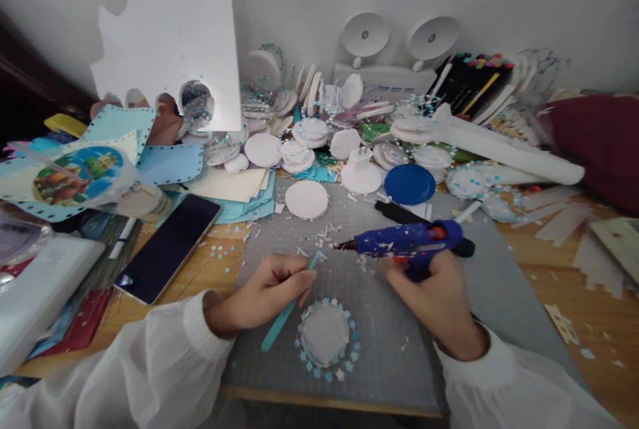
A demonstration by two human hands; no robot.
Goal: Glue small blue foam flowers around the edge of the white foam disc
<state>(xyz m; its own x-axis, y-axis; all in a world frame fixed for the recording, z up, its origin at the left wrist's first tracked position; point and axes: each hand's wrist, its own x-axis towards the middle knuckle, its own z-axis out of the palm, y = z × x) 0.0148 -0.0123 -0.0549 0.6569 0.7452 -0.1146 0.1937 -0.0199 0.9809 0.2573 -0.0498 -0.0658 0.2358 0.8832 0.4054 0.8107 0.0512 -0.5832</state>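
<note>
Between the thumb and fingers of my left hand (274, 289) is a slim teal tool (279, 327), slanting down over the mat; its kind is not clear, perhaps tweezers or a craft knife. My right hand (434, 299) is wrapped round the grip of a blue hot glue gun (394, 240), whose nozzle points left over white scraps (324, 235). Below and between both hands lies a small white disc (325, 332) ringed with pale blue and white stars. A plain white foam disc (306, 199) rests farther up the grey cutting mat (389, 362).
White discs (263, 149) and star strings crowd the back. A blue disc (410, 184) and black pen (397, 211) lie behind the glue gun. At left are a phone (168, 248) and lidded cup (140, 197). A cut white board (210, 30) stands back left.
</note>
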